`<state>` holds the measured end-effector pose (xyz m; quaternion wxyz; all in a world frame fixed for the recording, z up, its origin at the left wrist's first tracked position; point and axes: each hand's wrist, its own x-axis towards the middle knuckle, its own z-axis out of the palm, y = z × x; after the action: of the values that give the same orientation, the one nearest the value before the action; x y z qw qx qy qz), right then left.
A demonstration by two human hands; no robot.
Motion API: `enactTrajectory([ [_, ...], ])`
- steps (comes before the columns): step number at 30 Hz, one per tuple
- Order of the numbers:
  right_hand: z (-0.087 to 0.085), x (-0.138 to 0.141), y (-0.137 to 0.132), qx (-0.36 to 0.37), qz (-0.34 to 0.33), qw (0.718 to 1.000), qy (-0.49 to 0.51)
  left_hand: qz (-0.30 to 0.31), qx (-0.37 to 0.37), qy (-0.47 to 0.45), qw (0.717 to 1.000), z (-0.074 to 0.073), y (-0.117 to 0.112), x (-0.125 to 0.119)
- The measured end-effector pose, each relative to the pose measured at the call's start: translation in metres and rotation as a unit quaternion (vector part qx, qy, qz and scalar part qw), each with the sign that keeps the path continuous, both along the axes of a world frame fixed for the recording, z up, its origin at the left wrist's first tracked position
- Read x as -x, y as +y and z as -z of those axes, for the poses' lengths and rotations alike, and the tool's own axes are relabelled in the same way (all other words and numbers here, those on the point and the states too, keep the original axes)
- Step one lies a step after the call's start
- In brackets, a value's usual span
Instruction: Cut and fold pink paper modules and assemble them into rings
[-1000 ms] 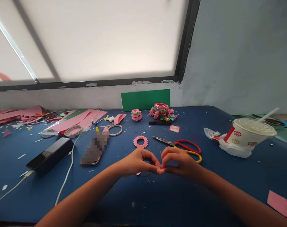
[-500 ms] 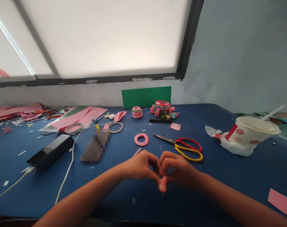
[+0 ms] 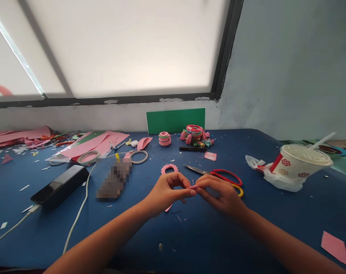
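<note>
Between my fingertips is a small folded piece of pink paper [image 3: 192,187], mostly covered by them. My left hand [image 3: 170,189] pinches one end between thumb and forefinger. The other end is pinched by my right hand [image 3: 222,193]. Just behind my left hand lies a pink zigzag paper ring [image 3: 169,168], its lower part hidden. Scissors [image 3: 226,175] with one red and one yellow handle lie beyond my right hand, which partly covers them. A narrow pink paper strip [image 3: 169,208] rests on the table below my left hand.
A lidded cup with a straw [image 3: 298,163] stands at the right, and a pink paper square [image 3: 336,248] lies near the front. Left are a black device [image 3: 60,186] with a white cable, tape rolls [image 3: 139,156] and paper sheets. Stacked paper rings [image 3: 165,139] stand at the back.
Both hands have risen and moved away from me, from a heart-like shape to a level fingertip pinch on the pink paper. They now cover part of the ring and the scissors.
</note>
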<state>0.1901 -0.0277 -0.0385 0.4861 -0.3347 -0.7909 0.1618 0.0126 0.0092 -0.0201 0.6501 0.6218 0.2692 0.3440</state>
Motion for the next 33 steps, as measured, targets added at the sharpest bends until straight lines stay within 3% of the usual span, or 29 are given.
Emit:
enactTrajectory([
  [6,0.002,-0.003,0.003,0.023,0.047,0.998,-0.043,-0.057,-0.121,0.105,0.986,-0.001,-0.003,0.001],
  [9,0.001,-0.003,0.003,0.074,0.037,0.995,-0.048,-0.08,-0.144,0.115,0.98,0.0,-0.003,0.002],
  [14,-0.003,0.002,-0.001,0.133,0.0,0.99,-0.039,-0.079,-0.117,0.104,0.985,0.002,-0.004,0.003],
  [20,-0.002,0.004,-0.001,0.149,0.002,0.989,0.0,-0.028,-0.017,0.097,0.995,-0.001,-0.002,0.001],
  [24,0.003,-0.001,0.005,0.278,-0.033,0.958,0.059,-0.019,-0.021,0.115,0.993,0.006,0.002,0.001],
  [27,0.009,-0.003,0.01,0.347,-0.049,0.93,0.109,-0.014,-0.076,0.144,0.987,0.011,0.008,0.003],
  [30,0.015,-0.005,0.016,0.349,-0.01,0.93,0.115,-0.044,-0.202,0.216,0.954,0.012,0.02,0.009],
  [33,0.016,-0.008,0.02,0.355,0.034,0.927,0.118,-0.136,-0.352,0.309,0.873,0.013,0.041,0.022],
])
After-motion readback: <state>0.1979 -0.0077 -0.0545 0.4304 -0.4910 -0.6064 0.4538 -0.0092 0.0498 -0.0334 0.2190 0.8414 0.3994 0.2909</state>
